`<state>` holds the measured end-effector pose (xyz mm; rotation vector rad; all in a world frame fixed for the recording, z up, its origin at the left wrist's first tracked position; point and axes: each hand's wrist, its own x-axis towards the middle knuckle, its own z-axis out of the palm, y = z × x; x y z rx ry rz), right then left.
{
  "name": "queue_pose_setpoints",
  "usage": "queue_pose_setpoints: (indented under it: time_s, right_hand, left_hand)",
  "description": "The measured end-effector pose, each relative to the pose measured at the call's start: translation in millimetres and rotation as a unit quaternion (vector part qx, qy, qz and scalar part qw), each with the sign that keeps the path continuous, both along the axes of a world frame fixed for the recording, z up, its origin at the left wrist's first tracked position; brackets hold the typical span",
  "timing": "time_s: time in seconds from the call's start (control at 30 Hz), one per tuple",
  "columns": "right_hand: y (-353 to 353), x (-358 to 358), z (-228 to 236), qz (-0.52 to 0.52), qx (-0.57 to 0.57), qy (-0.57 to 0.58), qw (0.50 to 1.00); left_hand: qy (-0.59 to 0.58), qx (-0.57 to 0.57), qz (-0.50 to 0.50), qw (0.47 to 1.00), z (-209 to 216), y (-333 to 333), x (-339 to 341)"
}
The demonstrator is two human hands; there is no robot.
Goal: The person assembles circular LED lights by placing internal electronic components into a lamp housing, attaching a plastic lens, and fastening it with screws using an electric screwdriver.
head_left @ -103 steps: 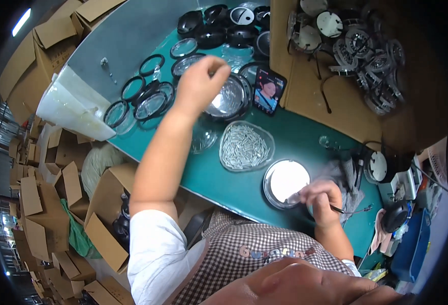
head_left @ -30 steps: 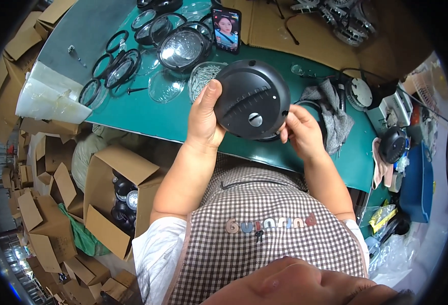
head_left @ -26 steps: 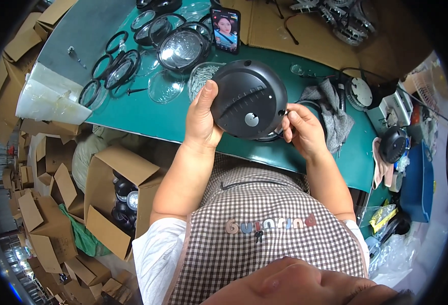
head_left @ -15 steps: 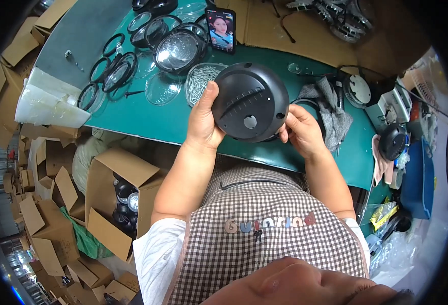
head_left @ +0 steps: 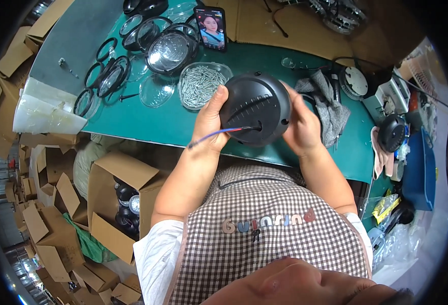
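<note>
A: Where is the housing [head_left: 249, 107] sitting, and which step is this?

B: You are holding it up over the near edge of the bench [head_left: 132, 119], marked face showing. You seem to be seating the lead [head_left: 219, 132], which is poking out through the hole [head_left: 259, 125] and trailing across your left hand [head_left: 207, 120].

A: How are the hands placed?

B: Your left is clasping one side, thumb along the rim; your right hand [head_left: 304, 124] is cupping the opposite side. The housing is hiding most fingertips, so I cannot tell how they are pressing.

A: And the next move?

B: I judge it is calling for a steady hold, with the lead clear of your fingers.

A: Counts?

B: You are holding one housing, one lead showing. One tub [head_left: 228, 72] is holding screws [head_left: 201, 85], too many to count. One loose lens [head_left: 156, 91] is lying just left of it; one phone [head_left: 211, 28] is standing beyond. Rightward, I am counting one cloth [head_left: 330, 109], one pale disc [head_left: 353, 82] and one second housing [head_left: 392, 131]. The rings [head_left: 128, 66] are overlapping too much to count.
</note>
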<state>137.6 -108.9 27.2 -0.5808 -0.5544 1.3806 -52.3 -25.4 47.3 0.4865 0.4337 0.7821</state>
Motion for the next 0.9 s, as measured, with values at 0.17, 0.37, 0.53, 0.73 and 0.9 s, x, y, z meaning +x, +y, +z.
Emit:
queue_pose_setpoints:
  time_s: [0.17, 0.37, 0.53, 0.73, 0.9]
  right_hand:
    - [-23, 1, 47, -0.179, 0.200, -0.663, 0.699]
    - [-32, -1, 47, -0.150, 0.265, -0.701, 0.644]
    - [-35, 11, 28, -0.178, 0.092, -0.679, 0.706]
    - [-30, 20, 5, -0.117, -0.011, -0.783, 0.611]
    - [-24, 22, 2, -0.073, -0.063, -0.798, 0.595]
  left_hand:
    - [0.062, 0.047, 0.003, 0.997, 4, -5, 4]
    - [0.157, 0.091, 0.055, 0.982, -4, -4, 13]
    - [0.229, 0.142, 0.070, 0.960, -8, -8, 13]
    - [0.517, 0.394, 0.063, 0.757, -17, -6, 3]
    - [0.541, 0.404, 0.082, 0.733, -23, -7, 4]
